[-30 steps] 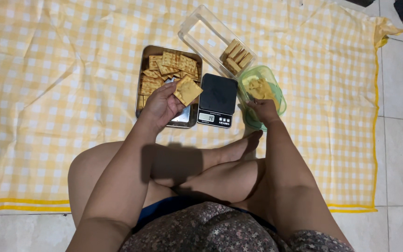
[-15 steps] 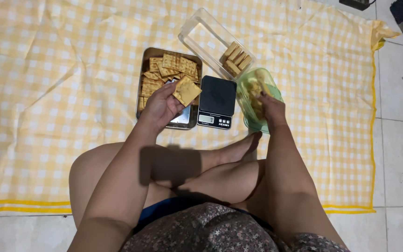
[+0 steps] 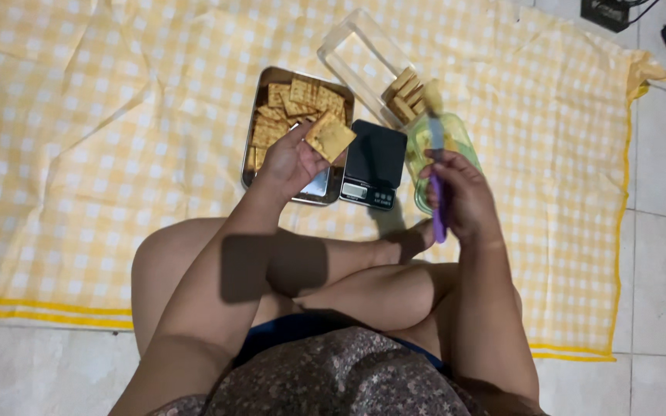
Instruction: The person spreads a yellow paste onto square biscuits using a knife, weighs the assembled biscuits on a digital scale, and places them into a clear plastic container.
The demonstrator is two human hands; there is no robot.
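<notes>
The left hand (image 3: pixel 290 162) holds one square cracker (image 3: pixel 330 137) in a fingertip grip, pinched at its near edge so that the flat face tilts up toward the camera. It hovers over the near end of the metal tray (image 3: pixel 252 158), where more crackers lie in loose layers.

The right hand (image 3: pixel 460 200) is clenched around the purple handle of a spreading knife (image 3: pixel 435 166). The knife's long axis runs almost straight away from the person, handle low by the wrist, blade pointing up and away over the green tub (image 3: pixel 456 135). A pale yellow dab sits at the blade tip; what it is cannot be told.

The cracker lies to the left of the blade, across the black kitchen scale (image 3: pixel 371 162), which stands between the two hands. The blade tip is the farther end from the cracker, and the two are well apart. The left hand is the nearer one to the tray, the right to the tub.

A clear plastic box (image 3: pixel 356 58) with a few stacked crackers lies behind the scale, all on a yellow checked cloth (image 3: pixel 117 115) spread on the tiled floor.
</notes>
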